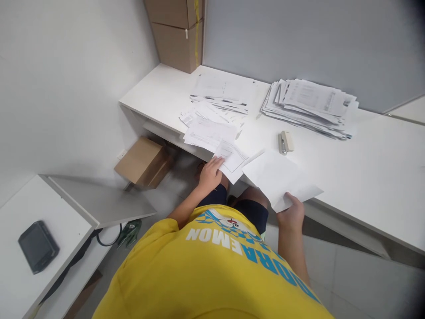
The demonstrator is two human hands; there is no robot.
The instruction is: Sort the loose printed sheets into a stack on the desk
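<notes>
My left hand: My left hand (210, 173) is in the middle of the frame. It lies flat, fingers a little spread, with the tips on the printed sheet (231, 160).
My right hand: My right hand (291, 213) is lower and more to the right. It pinches the near corner of the blank sheet (279, 177). My thumb is on top, and my other fingers are under the paper where I cannot see them.
Blank sheet: It lies at the front edge of the counter (365, 168), in the middle of the frame. Its near corner sticks out over the floor.
Printed sheet: It is just left of the blank sheet and touches it. It hangs over the edge too.
Stapler: The stapler (285, 141) sits just above the blank sheet, near it but apart.
Paper piles: A messy pile (217, 95) is at the top middle. A big stack (310, 104) is at the upper right.
Boxes: Brown boxes (179, 35) stand at the top. One small box (142, 161) is on the floor at the left.
What could go wrong: I think the printed sheet could slide off the edge if my left hand lifts, since so much of it hangs out. The blank sheet could crease if I pinch too hard. A quick pull could drag the sheet beside it along.
</notes>
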